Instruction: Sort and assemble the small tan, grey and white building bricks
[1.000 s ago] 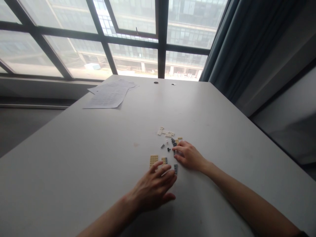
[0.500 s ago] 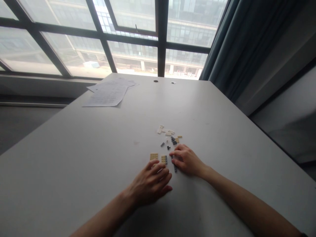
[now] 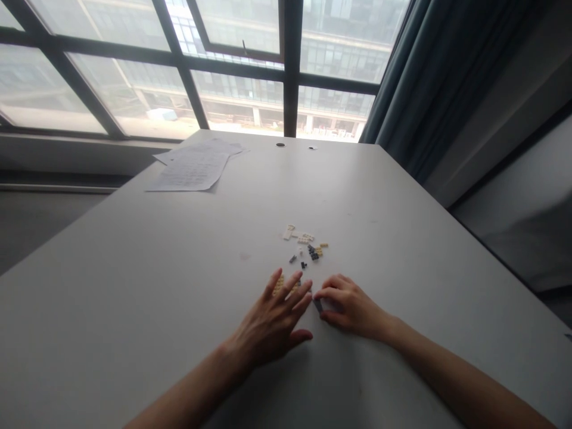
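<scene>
Here, low and slightly right of the frame's centre, a gray brick (image 3: 317, 305) is pinched between the thumb and fingertips of the right hand (image 3: 351, 305), which is curled nearly closed. Just left of it, tan plates (image 3: 278, 286) are partly covered by the left hand (image 3: 271, 326), spread wide with nothing seen in its grasp. Above, dark pieces (image 3: 313, 253) and white pieces (image 3: 305, 238) are scattered; papers (image 3: 192, 168) are laid at upper left.
</scene>
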The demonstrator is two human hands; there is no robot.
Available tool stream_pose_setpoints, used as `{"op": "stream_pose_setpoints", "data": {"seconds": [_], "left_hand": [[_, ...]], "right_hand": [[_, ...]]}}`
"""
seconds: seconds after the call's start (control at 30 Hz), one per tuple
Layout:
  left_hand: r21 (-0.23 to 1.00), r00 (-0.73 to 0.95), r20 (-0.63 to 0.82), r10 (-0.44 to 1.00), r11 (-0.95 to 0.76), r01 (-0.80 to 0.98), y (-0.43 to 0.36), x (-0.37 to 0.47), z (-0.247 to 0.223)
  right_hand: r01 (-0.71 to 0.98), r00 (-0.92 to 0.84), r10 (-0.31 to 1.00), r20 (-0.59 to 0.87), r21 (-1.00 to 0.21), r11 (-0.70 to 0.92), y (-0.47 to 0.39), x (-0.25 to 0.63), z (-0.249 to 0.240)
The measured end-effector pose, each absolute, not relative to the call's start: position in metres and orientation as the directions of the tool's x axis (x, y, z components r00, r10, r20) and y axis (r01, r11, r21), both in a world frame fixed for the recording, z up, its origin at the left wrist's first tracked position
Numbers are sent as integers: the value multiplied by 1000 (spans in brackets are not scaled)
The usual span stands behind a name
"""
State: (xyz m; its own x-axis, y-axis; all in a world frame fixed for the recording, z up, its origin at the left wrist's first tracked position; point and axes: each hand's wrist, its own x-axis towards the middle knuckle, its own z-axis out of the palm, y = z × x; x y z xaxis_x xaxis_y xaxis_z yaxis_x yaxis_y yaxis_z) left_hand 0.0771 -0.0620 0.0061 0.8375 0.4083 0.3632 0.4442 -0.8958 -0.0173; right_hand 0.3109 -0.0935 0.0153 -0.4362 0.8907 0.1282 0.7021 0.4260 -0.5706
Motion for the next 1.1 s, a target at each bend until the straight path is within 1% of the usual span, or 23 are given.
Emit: {"op": "stream_pose_setpoints", "data": {"seconds": [0.17,0.47,0.63,0.73,0.8,0.9,1.0,1.1], "left_hand": [[-32,861,322,394,-904,426,-61,75,7],[-12,857,325,401,-904,428,-61,75,4],[-5,844,357,399,-903,429,-61,73,7],[10,802,422,422,-887,461,-53,65,11],[44,731,490,475,-851,523,-42,56,13],[176,544,576,610,-743,646,-23,40,10],[311,386,594,706,-644,699,-10,29,6],[383,325,579,747,-602,701,-5,27,3]], "right_hand": [[760,-313,938,147,-554,340,-89,309,12],[762,-284,943,173,-557,331,-89,301,7],[762,-273,945,179,-560,326,-89,301,5],[758,-281,944,171,-564,328,-88,304,5],[759,-289,944,156,-564,325,-87,305,5],[766,-299,944,140,-555,325,-86,304,5],[769,-307,942,135,-549,329,-86,301,7],[769,-303,943,135,-551,326,-86,298,6]]}}
